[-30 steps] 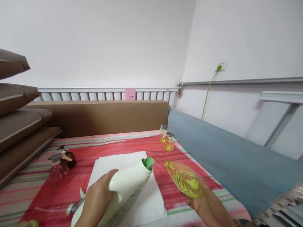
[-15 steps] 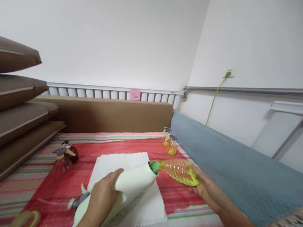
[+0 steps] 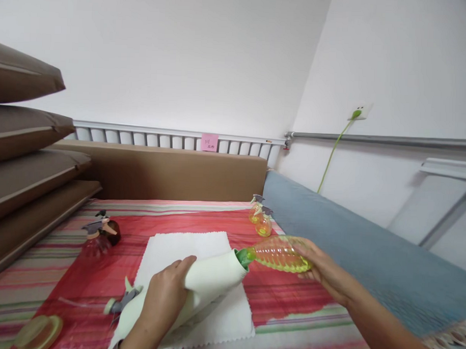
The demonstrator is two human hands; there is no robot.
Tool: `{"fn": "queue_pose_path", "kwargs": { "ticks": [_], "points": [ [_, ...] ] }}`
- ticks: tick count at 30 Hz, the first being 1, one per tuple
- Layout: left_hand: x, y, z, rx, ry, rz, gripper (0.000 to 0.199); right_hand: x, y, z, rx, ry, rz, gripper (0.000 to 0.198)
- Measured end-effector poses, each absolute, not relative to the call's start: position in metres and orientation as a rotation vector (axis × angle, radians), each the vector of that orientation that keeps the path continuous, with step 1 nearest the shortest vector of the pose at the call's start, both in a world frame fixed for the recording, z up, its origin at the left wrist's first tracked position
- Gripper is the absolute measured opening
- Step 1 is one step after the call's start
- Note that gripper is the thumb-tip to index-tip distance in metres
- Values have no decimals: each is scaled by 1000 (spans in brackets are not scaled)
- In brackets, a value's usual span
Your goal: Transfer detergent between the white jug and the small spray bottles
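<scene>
My left hand (image 3: 167, 292) is wrapped around a pale green jug (image 3: 216, 275), which lies tilted over a white cloth (image 3: 185, 242) with its wide green mouth to the right. Closed on the base end of a clear yellow ribbed bottle (image 3: 278, 253) is my right hand (image 3: 323, 267). The bottle is held sideways, its neck at the jug's mouth and its base slightly higher. Some liquid seems to lie along its lower side. Left of my left hand, a grey and green spray head (image 3: 122, 300) with a thin clear tube rests on the red cloth.
Two small yellow spray bottles (image 3: 263, 225) stand at the back right. A reddish spray bottle (image 3: 95, 246) and a dark brown one (image 3: 114, 231) stand at left. A yellowish round lid (image 3: 40, 333) lies front left. Stacked brown cushions (image 3: 30, 175) and a blue padded side (image 3: 330, 234) flank the surface.
My right hand has risen, lifting the base of the yellow bottle so that it slopes down towards the jug. The jug's mouth has shifted slightly right. Both hands keep their hold.
</scene>
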State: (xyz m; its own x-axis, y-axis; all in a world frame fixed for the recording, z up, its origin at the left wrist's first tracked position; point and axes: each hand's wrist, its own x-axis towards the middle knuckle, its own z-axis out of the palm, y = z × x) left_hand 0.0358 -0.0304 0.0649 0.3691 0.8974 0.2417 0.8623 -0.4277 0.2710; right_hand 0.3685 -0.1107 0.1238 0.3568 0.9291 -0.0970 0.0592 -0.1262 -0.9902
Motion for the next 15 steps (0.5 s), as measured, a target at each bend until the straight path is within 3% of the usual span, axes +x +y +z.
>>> {"fn": "queue_pose_path", "kwargs": {
  "ticks": [15],
  "points": [
    [36, -31, 66, 2529, 1624, 534, 67, 361, -101, 152, -1732, -1121, 686, 47]
  ]
}}
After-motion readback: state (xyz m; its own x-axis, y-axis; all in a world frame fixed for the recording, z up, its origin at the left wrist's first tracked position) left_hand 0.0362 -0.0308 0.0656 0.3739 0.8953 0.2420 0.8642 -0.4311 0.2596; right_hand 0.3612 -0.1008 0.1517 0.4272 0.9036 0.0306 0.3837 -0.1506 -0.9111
